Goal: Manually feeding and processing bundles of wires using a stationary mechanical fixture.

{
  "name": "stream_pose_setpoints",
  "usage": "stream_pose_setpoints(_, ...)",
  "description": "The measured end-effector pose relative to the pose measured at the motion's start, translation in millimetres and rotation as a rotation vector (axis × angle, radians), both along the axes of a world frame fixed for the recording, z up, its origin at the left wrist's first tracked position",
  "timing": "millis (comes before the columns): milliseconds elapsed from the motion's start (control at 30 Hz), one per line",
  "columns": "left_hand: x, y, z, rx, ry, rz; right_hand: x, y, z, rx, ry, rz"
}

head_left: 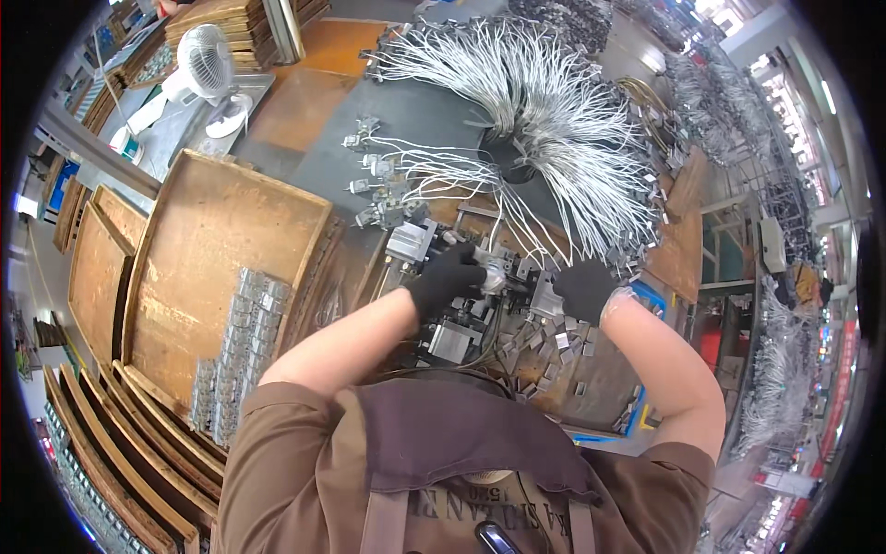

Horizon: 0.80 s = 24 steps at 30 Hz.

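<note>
Both my hands wear black gloves over a bench fixture point(454, 342) of metal blocks and dark cables. My left hand point(449, 280) has its fingers curled at a small shiny metal part point(496, 277) in the fixture's middle. To its right, my right hand point(583, 291) is closed beside a grey metal block point(546, 300); its fingertips are hidden, and I cannot make out what they hold. White wires point(535, 235) run down toward the space between the hands. Small loose metal pieces point(563, 342) lie scattered just below my right hand.
A big fan of white wires point(591, 175) with metal ends covers the far bench. Several wired metal assemblies point(374, 166) sit left of it. A wooden tray point(231, 203) holds rows of metal parts point(245, 323). Blue-edged bin point(632, 411) at right; white fan point(205, 63) at far left.
</note>
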<state>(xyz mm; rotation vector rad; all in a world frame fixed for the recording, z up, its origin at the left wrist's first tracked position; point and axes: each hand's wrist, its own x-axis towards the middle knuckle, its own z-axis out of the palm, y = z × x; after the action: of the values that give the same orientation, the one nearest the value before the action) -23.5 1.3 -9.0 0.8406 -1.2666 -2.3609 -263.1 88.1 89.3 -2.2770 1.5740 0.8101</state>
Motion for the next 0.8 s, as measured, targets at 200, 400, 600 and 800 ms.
stream_pose_setpoints(200, -18, 0, 23, 0.562, 0.219, -0.115, 17, -41, 4, 0.427, -0.048, -0.056)
stream_pose_setpoints(400, 52, -113, 58, -0.742, -0.306, 0.041, 40, -80, 0, -0.232, -0.381, -0.021)
stream_pose_setpoints(600, 48, -44, 38, -1.280, -0.384, 0.207, 66, -74, -4, -0.328, -0.456, -0.082)
stream_pose_setpoints(800, 22, -7, 1, -1.018, -0.237, 0.155, 56, -65, -11, -0.121, -0.678, -0.210)
